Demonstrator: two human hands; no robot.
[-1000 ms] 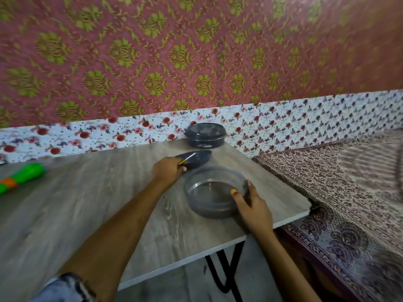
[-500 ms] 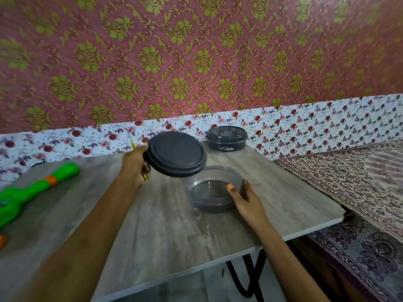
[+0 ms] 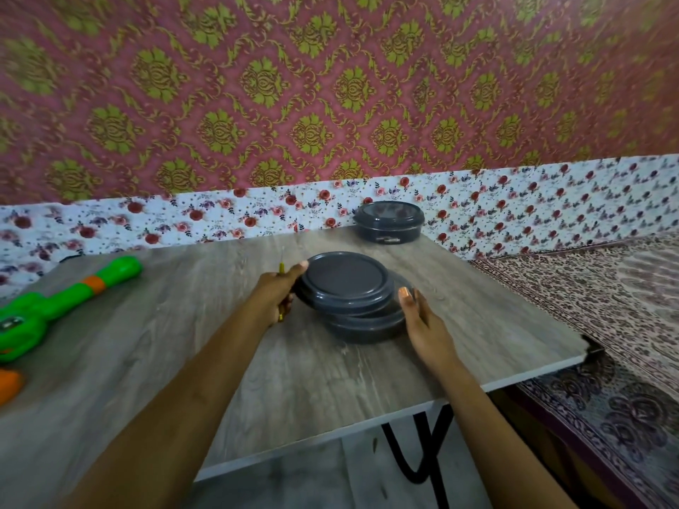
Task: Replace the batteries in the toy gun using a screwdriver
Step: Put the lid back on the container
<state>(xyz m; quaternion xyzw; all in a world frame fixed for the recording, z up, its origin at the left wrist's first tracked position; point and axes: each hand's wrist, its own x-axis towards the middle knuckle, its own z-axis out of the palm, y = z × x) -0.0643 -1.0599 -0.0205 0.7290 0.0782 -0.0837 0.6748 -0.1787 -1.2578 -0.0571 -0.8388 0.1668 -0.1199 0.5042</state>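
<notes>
My left hand (image 3: 276, 292) grips the edge of a dark grey round lid (image 3: 347, 281) and also holds a thin yellow screwdriver (image 3: 281, 269) against the palm. The lid sits tilted on top of the grey round container (image 3: 367, 326) in the middle of the table. On the container's right side rests my right hand (image 3: 422, 319), thumb up at the rim. The green and orange toy gun (image 3: 55, 303) lies at the table's left edge, partly cut off by the frame.
A second closed grey container (image 3: 388, 223) stands at the back of the wooden table (image 3: 183, 361) by the wall. A patterned bedspread (image 3: 606, 306) lies to the right, beyond the table's right edge. An orange piece (image 3: 9, 385) shows at the far left.
My left hand picked the lid up from behind the container, lifted it and has brought it down onto the container. My right hand stayed at the container's side.
</notes>
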